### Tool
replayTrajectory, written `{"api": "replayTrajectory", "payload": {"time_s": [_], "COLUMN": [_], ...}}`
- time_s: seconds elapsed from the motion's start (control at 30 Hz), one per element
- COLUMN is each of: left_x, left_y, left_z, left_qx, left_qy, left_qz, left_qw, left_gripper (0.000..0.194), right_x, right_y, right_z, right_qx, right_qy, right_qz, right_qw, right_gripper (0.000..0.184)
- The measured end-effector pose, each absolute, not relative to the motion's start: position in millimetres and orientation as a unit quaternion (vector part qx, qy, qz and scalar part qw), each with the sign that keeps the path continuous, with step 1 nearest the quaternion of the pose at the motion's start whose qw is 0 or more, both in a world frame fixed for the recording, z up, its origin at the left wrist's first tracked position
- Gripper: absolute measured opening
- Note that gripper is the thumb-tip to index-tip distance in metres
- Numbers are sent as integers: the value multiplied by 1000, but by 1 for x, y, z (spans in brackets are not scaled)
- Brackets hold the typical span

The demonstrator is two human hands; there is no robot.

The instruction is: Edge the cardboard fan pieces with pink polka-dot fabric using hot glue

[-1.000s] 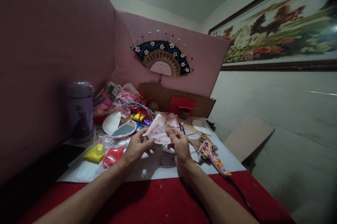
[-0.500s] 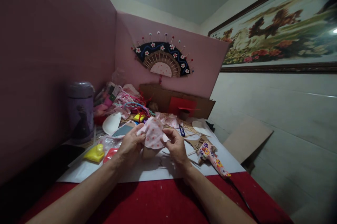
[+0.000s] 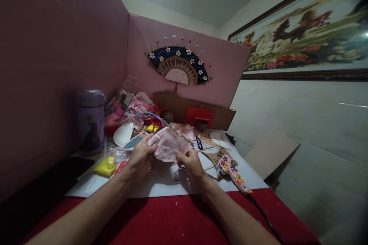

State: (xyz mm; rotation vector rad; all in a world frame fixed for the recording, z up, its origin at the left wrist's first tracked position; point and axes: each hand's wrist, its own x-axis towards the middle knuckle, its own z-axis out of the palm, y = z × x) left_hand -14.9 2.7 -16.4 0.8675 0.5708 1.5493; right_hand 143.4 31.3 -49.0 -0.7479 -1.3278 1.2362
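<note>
A piece of pale pink cloth with reddish dots point(image 3: 168, 146) is stretched between my two hands, above the white sheet on the table. My left hand point(image 3: 143, 155) grips its left edge, thumb on top and fingers underneath. On the other side, my right hand point(image 3: 190, 162) pinches the lower right edge between thumb and fingers. A brownish card-like piece shows partly below the cloth; most of it is hidden. To the right of my right hand lies a glue gun with a flower pattern point(image 3: 234, 174), its cord running toward me.
A purple flask point(image 3: 90, 122) stands at the left, near a yellow bag point(image 3: 105, 166). Ribbons and scraps point(image 3: 140, 109) are heaped behind. A blue cutter point(image 3: 199, 142) and thin sticks lie beyond my right hand. A decorated fan point(image 3: 178, 64) hangs on the pink board.
The cloth has been turned and spread wider to the right, lying flatter between my hands. My right hand has shifted slightly along its edge. The brown piece below shows less.
</note>
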Motion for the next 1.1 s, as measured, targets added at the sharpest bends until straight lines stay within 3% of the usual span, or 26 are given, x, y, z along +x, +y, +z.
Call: {"api": "replayTrajectory", "payload": {"time_s": [0.17, 0.5, 0.7, 0.97, 1.1], "left_x": [-23, -22, -23, -24, -26], "left_y": [5, 4, 4, 6, 8], "left_z": [-13, -13, -12, -11, -10], "left_qx": [369, 377, 353, 335, 314], "left_qy": [229, 234, 237, 218, 222], "left_qz": [687, 648, 655, 691, 699], "left_qw": [582, 619, 625, 602, 603], "left_gripper": [43, 35, 32, 32, 33], "right_x": [142, 138, 139, 142, 141], "right_y": [30, 26, 26, 33, 28], "right_z": [-47, -49, -44, -49, -43], "right_qx": [-296, -207, -207, -336, -309], "right_qy": [-586, -589, -607, -580, -603], "right_qz": [560, 587, 569, 504, 514], "right_qw": [506, 515, 514, 545, 526], "right_gripper": [48, 59, 53, 25, 30]}}
